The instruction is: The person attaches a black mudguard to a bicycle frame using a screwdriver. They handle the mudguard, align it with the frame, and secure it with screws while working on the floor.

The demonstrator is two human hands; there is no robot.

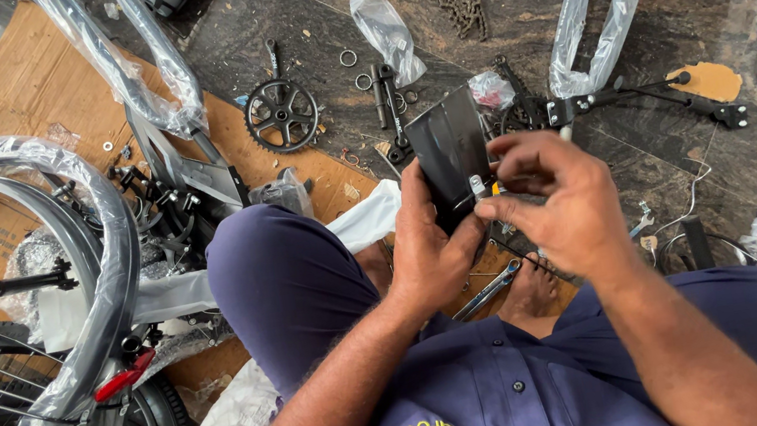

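I sit on the floor with my knees spread. My left hand (426, 246) grips the lower edge of a flat black metal plate (450, 151) held upright in front of me. My right hand (549, 201) pinches a small silvery bolt (478, 189) against the plate's right edge, fingers closed around it. A spanner (490, 289) lies on the floor just below my hands, beside my bare foot (531, 292).
A chainring with crank (282, 112) and loose washers lie on the dark stone floor ahead. A chain (464, 5), plastic bags and a black rack (643, 95) sit farther off. Wrapped bicycle wheels and mudguards (28, 299) fill the left on cardboard (24, 87).
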